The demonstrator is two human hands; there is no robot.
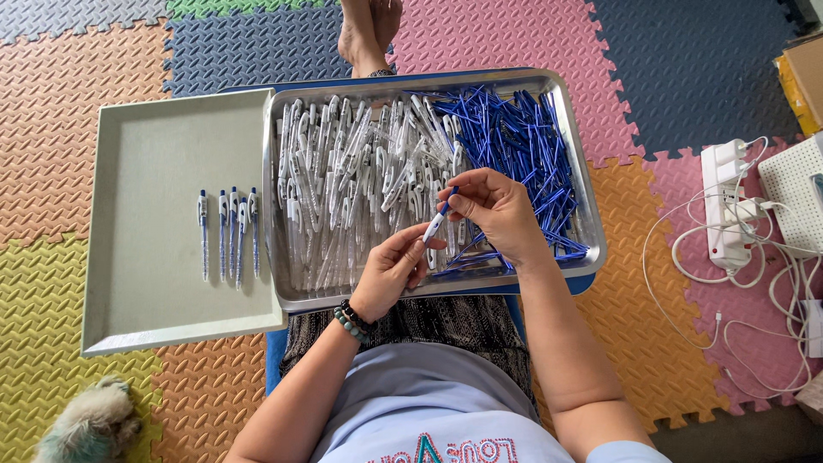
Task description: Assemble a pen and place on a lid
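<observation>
Pen (435,225) pinched between left hand (390,273) and right hand (497,213).

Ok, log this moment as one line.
left hand: holds pen | right hand: on pen tip | over steel tray | five pens on grey tray

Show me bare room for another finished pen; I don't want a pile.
The grey tray is bare left of and below the five pens, also between them and the metal tray. That one is crowded with barrels and refills.
</observation>
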